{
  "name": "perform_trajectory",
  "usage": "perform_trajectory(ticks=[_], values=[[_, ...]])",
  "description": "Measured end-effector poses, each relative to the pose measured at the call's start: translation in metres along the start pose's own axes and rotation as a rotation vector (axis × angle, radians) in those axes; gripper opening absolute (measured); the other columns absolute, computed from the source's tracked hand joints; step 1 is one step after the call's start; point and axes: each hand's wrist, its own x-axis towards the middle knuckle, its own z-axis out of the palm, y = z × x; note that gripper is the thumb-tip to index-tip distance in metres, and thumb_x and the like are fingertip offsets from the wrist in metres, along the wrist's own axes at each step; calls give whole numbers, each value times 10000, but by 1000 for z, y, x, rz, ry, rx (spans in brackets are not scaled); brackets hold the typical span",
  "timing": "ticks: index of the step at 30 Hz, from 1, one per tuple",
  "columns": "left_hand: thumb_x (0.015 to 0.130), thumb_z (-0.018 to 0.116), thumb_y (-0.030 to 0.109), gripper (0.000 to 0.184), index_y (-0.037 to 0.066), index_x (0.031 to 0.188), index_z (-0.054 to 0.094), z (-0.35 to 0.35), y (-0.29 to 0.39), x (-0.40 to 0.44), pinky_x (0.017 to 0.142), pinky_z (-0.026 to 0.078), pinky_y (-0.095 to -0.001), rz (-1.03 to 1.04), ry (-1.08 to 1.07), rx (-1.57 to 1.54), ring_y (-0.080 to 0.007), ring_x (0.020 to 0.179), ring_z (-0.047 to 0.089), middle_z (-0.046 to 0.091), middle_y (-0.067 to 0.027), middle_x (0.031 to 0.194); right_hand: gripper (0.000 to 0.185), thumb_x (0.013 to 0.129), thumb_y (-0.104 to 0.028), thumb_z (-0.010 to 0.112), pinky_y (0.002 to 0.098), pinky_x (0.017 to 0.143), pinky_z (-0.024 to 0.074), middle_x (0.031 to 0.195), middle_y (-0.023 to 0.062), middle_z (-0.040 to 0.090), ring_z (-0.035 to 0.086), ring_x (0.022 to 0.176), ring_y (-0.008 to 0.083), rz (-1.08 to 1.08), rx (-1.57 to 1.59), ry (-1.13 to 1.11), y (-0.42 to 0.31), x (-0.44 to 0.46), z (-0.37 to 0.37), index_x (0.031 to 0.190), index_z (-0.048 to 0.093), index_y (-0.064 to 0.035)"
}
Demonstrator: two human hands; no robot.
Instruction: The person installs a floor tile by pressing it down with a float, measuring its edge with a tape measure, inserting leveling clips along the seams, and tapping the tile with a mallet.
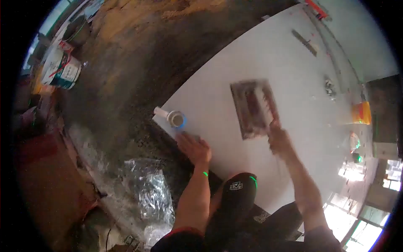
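Currently, your open left hand (194, 149) rests at the edge of the large, pale, smooth slab (201, 98); your right hand (279, 140) grips the grey-brown, rectangular, apparently metal trowel (248, 109), on or just above it. Probably stiff, light; hold its handle (273, 112).

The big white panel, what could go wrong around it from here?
The white fitting could get knocked, since your left hand lies close to it at the edge of the panel. The trowel in your right hand might mark the panel; its plate looks smeared, though blur hides whether it touches. And the crumpled clear plastic lying to your left might slide underfoot if stepped on.
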Motion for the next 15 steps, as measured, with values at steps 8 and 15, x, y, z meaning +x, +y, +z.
perform_trajectory(ticks=[8, 15], values=[[869, 481, 343, 740, -95, 1407, 222, 14, 0, 2, 1143, 119, -483, -12, 71, -39, -396, 1401, 125, 146, -258, 1504, 535, 984, -502, 275, 239, 407, 271, 556, -22, 376, 352, 459, 77, -996, -496, 12, -134, -46, 112, 660, 369, -87], [851, 497, 322, 760, -83, 1423, 204, 7, 6, 15, 1146, 112, -473, -52, -4, -73, -379, 1411, 107, 136, -256, 1507, 302, 948, -208, 439, 458, 808, 473, 986, 235, 612, 565, 906, 446, -451, -1173, -162, 63, 76, 14, 1152, 529, -5]])
